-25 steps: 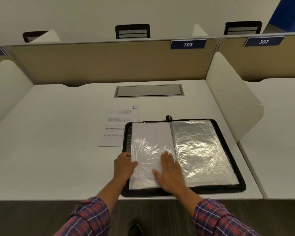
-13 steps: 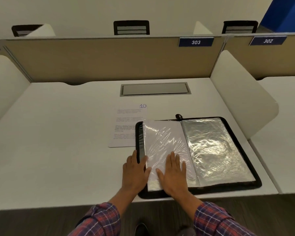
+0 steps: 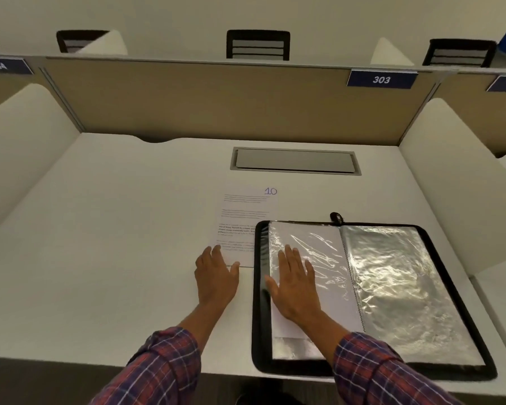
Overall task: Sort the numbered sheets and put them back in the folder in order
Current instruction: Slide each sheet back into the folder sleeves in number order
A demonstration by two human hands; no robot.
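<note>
Black-bordered folder (image 3: 258, 331) lying open and flat on the white tabletop (image 3: 114, 244), under and to the right of the right grip (image 3: 297, 290). The right grip is wide: palm down, fingers straight and slightly spread, pressing on the clear sleeve of the folder's left page and holding nothing. A white sheet (image 3: 313, 247) shows inside that sleeve, beneath the grip and just beyond its fingertips; no number can be read on it. To the right of the right grip, past the spine, is the right page (image 3: 392, 282), a crinkled, shiny plastic sleeve. A small black pull (image 3: 336, 217) sits at the far end of the spine.

The left grip (image 3: 216, 280) is also wide, flat on the tabletop just to the left of the folder, fingers straight. Its fingertips and thumb touch the near corner of a loose printed sheet marked "10" (image 3: 243, 226), which lies directly beyond it, with its right edge tucked under the folder's border. Farther beyond both grips, a grey hatch (image 3: 294, 160) is set into the tabletop. Plaid sleeves cover both forearms.
</note>
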